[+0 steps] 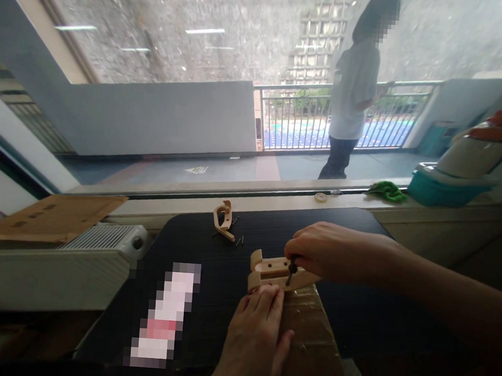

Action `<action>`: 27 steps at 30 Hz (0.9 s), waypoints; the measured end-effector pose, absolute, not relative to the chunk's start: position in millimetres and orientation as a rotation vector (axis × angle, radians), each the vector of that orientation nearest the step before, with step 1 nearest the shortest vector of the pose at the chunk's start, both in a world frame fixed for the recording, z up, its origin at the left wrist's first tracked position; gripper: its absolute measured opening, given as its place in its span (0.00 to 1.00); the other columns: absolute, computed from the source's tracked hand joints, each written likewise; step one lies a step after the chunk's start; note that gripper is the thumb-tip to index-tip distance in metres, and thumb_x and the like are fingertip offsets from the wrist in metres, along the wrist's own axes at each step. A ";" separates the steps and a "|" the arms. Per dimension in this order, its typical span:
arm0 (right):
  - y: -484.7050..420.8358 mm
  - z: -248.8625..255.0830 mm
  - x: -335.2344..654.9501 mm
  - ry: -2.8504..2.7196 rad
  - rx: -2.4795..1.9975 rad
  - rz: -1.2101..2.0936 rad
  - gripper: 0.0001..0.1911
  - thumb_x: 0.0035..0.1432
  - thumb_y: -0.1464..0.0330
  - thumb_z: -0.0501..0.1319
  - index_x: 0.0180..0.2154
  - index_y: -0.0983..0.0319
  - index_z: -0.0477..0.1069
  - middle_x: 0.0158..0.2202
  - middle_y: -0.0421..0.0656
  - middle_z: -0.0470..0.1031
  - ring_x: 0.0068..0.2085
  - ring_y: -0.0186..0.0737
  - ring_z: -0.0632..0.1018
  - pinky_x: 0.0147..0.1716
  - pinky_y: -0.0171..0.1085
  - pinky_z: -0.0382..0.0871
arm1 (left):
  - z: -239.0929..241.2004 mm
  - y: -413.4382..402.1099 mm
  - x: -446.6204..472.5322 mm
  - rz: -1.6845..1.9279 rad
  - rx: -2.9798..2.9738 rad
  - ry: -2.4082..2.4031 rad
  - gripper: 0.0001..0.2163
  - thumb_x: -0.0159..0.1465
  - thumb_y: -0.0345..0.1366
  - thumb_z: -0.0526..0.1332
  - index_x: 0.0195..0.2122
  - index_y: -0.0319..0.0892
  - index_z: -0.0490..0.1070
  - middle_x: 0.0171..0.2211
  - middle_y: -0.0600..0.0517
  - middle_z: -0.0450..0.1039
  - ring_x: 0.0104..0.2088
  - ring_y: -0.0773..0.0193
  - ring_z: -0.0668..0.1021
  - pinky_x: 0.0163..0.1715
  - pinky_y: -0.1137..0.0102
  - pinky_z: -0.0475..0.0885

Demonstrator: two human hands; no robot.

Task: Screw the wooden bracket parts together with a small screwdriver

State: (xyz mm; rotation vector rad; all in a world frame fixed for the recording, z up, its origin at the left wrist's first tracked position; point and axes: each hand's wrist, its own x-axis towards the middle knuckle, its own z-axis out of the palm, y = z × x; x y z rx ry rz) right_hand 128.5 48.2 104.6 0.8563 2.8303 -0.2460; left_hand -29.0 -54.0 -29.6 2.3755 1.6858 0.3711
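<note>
A light wooden part lies on a taped cardboard box on the black table. My left hand lies flat with fingers pressed against the near side of the wooden part, holding it down. My right hand is closed around a small dark screwdriver, its tip standing upright on the top of the wooden part. A second curved wooden piece lies farther back, with a few small screws beside it.
A blurred pink and white object lies at the table's left. A radiator with a cardboard sheet sits left. On the sill are a tape roll, green cloth and teal container. A person stands outside the window.
</note>
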 end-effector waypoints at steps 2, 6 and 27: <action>48.8 105.2 128.6 2.814 0.882 -0.254 0.11 0.59 0.73 0.52 0.36 0.64 0.73 0.32 0.46 0.76 0.36 0.39 0.74 0.33 0.35 0.60 | -28.5 -53.0 -28.2 0.362 2.377 1.682 0.23 0.59 0.37 0.57 0.56 0.38 0.63 0.54 0.46 0.65 0.54 0.54 0.66 0.55 0.61 0.62; 48.3 106.2 125.8 2.787 0.903 -0.215 0.11 0.59 0.72 0.52 0.36 0.64 0.73 0.32 0.46 0.75 0.35 0.39 0.74 0.32 0.35 0.59 | -25.4 -52.4 -27.2 0.346 2.355 1.687 0.23 0.58 0.36 0.57 0.56 0.38 0.63 0.54 0.46 0.65 0.54 0.53 0.65 0.55 0.60 0.62; 48.3 104.8 131.0 2.862 0.863 -0.184 0.11 0.60 0.72 0.51 0.34 0.64 0.71 0.31 0.45 0.75 0.34 0.38 0.74 0.30 0.35 0.57 | -28.6 -53.3 -30.8 0.351 2.396 1.662 0.24 0.59 0.35 0.57 0.57 0.37 0.62 0.55 0.46 0.64 0.54 0.53 0.65 0.55 0.59 0.62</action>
